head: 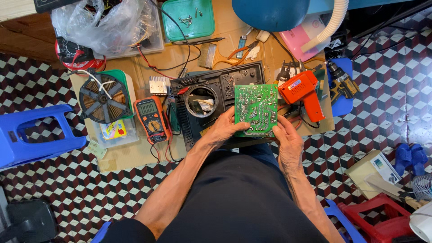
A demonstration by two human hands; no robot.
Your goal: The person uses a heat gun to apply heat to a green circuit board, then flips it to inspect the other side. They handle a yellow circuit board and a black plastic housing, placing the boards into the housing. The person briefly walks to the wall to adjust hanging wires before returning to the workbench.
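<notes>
A green circuit board [256, 109] with silver solder traces is held solder side up over the right part of a black plastic appliance casing [216, 101]. My left hand [226, 129] grips the board's lower left edge, thumb on top. My right hand [288, 143] holds its lower right corner. Both forearms reach forward from my lap, over dark trousers. The casing lies on a sheet of cardboard [130, 155] on the patterned tile floor and has a round hole in its middle.
An orange soldering gun [303, 92] lies just right of the board. An orange multimeter [151, 118] with leads and a copper induction coil [103, 98] lie to the left. A green tray [187, 19], brush, pliers and drill [340, 83] sit further back. Blue stool [31, 135] at left.
</notes>
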